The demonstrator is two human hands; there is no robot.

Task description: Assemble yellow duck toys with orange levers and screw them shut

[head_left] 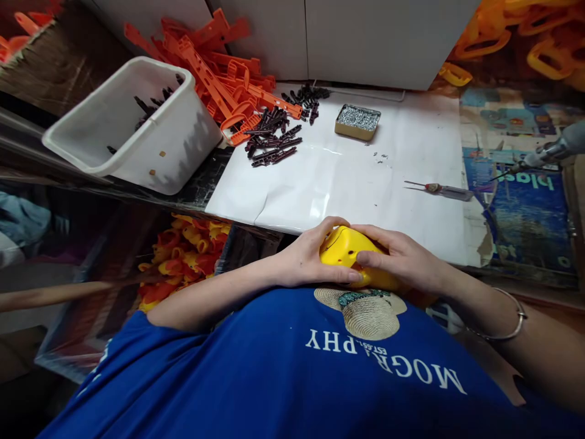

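Yellow moulded piece point(338, 246) fills the curled grip of left hand point(305, 255) and right hand point(406, 258).

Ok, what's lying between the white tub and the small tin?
In the head view: orange plastic parts, then dark slender pieces, then white tabletop.

shell point(337, 245) in hands point(304, 257) before sheet point(347, 183) | tin point(351, 130) on sheet | tub point(171, 155) left | tweezers point(445, 191) right
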